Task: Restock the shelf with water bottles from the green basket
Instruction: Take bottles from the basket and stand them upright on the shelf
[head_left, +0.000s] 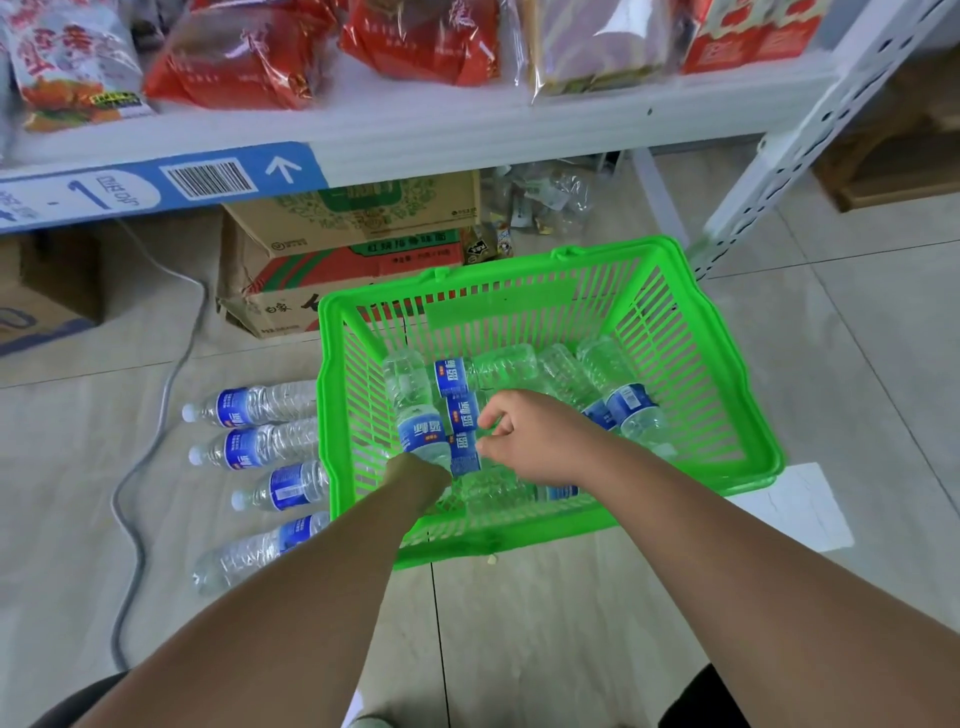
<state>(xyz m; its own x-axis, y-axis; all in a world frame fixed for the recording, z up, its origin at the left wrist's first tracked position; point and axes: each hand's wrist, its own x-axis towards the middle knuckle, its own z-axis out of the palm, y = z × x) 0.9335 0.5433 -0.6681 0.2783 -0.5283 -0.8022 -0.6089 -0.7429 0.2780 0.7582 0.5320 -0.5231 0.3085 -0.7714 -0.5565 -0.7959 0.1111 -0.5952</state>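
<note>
In the green basket (326, 405) on the floor, at 6 o'clock from the shelf (519, 140), the left hand (422, 480) has its grip wrapped round a water bottle (415, 410)'s near end, the right hand (530, 441)'s grip curls unclearly over neighbouring bottles (618, 395); full, thin-walled and slick, they likely suit a mid-label hold.

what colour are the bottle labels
Blue with white print, on the clear plastic water bottles; head view.

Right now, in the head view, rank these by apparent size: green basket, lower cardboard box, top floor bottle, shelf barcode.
1. Basket
2. Box, though partly hidden behind the basket
3. Bottle and barcode: about alike, not ranked; the basket hides the bottle's base.
</note>
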